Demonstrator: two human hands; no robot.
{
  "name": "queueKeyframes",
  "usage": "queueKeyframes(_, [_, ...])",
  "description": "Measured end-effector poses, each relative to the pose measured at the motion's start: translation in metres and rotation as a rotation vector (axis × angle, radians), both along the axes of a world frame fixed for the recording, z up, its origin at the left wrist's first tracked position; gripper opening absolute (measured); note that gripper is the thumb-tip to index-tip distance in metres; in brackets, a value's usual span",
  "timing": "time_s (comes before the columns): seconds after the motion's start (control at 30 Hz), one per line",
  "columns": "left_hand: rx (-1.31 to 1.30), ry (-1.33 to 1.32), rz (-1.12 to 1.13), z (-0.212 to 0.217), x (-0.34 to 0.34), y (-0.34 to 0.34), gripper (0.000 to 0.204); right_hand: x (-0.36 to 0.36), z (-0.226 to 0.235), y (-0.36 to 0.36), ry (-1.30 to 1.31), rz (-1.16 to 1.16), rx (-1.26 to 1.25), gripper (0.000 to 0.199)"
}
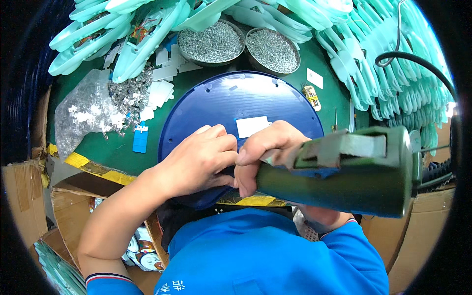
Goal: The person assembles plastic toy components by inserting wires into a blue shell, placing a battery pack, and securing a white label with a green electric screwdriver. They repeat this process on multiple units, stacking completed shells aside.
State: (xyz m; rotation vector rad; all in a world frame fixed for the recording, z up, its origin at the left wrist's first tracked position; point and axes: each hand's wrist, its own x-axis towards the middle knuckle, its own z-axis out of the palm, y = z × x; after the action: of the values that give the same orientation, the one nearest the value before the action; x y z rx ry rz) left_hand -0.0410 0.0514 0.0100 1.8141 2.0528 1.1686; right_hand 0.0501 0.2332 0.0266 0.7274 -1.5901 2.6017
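Note:
A round dark-blue plastic disc point(196, 113) lies on the table in front of me. Over its near half, my right hand point(270, 142) is wrapped round the front end of a green electric screwdriver point(334, 182), which lies sideways with its thick end to the right. My left hand point(209, 152) is closed, its fingertips pressed together right beside my right fingers. Whatever those left fingertips pinch is hidden, and so is the screwdriver's tip. A white rectangular plate point(251, 126) rests on the disc just beyond my hands.
Two metal bowls point(211, 43) of small screws stand behind the disc. Turquoise plastic shells point(388, 64) pile up at the back and right. Left are a clear plastic bag point(81, 120), loose metal bits point(132, 91) and a blue piece point(140, 137). A black cable point(423, 59) arches at right.

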Motion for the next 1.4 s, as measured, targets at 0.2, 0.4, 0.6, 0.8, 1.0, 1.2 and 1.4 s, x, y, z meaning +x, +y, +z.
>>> queueKeyframes(0.2, [-0.005, 0.455, 0.494, -0.011, -0.074, 0.035, 0.01, -0.011, 0.051, 0.017, 0.045, -0.415, 0.138, 0.112])
queueKeyframes(0.4, [-0.585, 0.66, 0.659, 0.007, -0.125, 0.09, 0.012, -0.019, 0.055, 0.046, 0.121, -0.576, 0.035, 0.123])
queueKeyframes(0.6, [-0.337, 0.687, 0.708, 0.002, -0.124, 0.09, 0.009, -0.018, 0.046, 0.082, 0.091, -0.671, 0.021, 0.118])
queueKeyframes(0.8, [0.033, -0.124, 0.212, 0.005, -0.037, 0.08, 0.008, -0.035, 0.034, 0.09, 0.251, -0.622, -0.017, 0.117])
queueKeyframes(1.0, [-0.021, -0.33, 0.248, 0.012, -0.024, 0.081, 0.008, -0.035, 0.035, 0.083, 0.226, -0.589, -0.043, 0.121])
queueKeyframes(1.2, [-0.05, -0.365, 0.271, 0.016, -0.018, 0.081, 0.009, -0.025, 0.038, 0.076, 0.158, -0.651, -0.039, 0.121])
queueKeyframes(1.4, [0.039, -0.238, 0.273, 0.008, -0.012, 0.077, 0.011, -0.021, 0.04, 0.074, 0.135, -0.517, -0.097, 0.105])
